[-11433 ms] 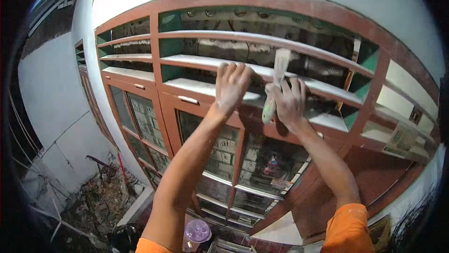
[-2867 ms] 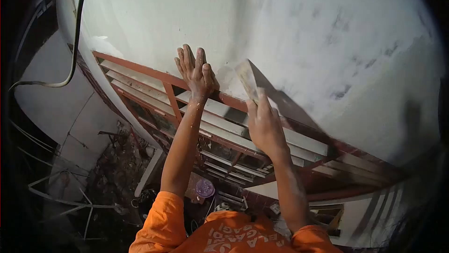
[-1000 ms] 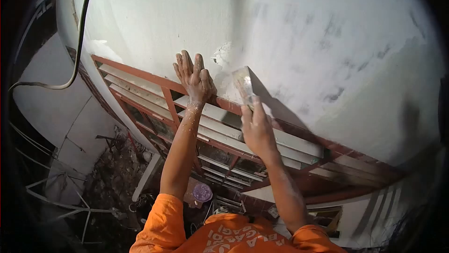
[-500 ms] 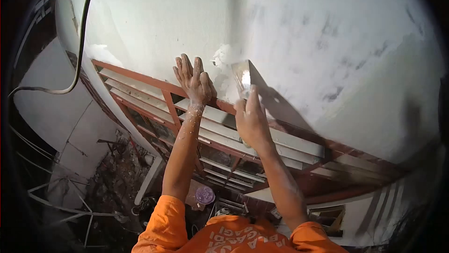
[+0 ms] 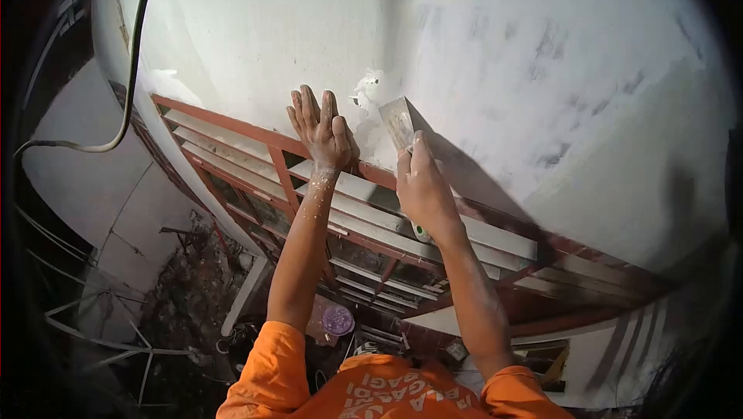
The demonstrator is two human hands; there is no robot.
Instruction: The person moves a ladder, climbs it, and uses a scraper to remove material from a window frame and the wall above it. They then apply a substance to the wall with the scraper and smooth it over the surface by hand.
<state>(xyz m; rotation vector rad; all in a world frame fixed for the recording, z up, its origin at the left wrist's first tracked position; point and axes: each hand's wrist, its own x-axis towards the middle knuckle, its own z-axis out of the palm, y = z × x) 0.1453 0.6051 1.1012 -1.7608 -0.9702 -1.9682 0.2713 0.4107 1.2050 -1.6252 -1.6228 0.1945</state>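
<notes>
My right hand (image 5: 427, 191) is wrapped round the handle of a putty knife (image 5: 398, 123), whose broad metal blade lies at the wall (image 5: 271, 24) just above the red-brown window frame (image 5: 232, 125). Part of the handle's end shows below the fist. My left hand (image 5: 321, 131) rests on the wall at the frame's upper edge, fingers stretched out and spread, holding nothing. White specks dot its wrist. Between the two hands is a rough patch of white filler (image 5: 367, 88) with small dark holes in it.
Pale louvre slats (image 5: 364, 193) fill the frame below my hands. A dark cable (image 5: 133, 71) hangs at the left. Far below are a purple tub (image 5: 337, 321), rubble (image 5: 186, 287) and thin white metal bars (image 5: 116, 351). Smeared white filler covers the wall at right.
My right hand has shifted slightly right and down with the putty knife, and the blade has tilted to the left. My left hand has stayed in place.
</notes>
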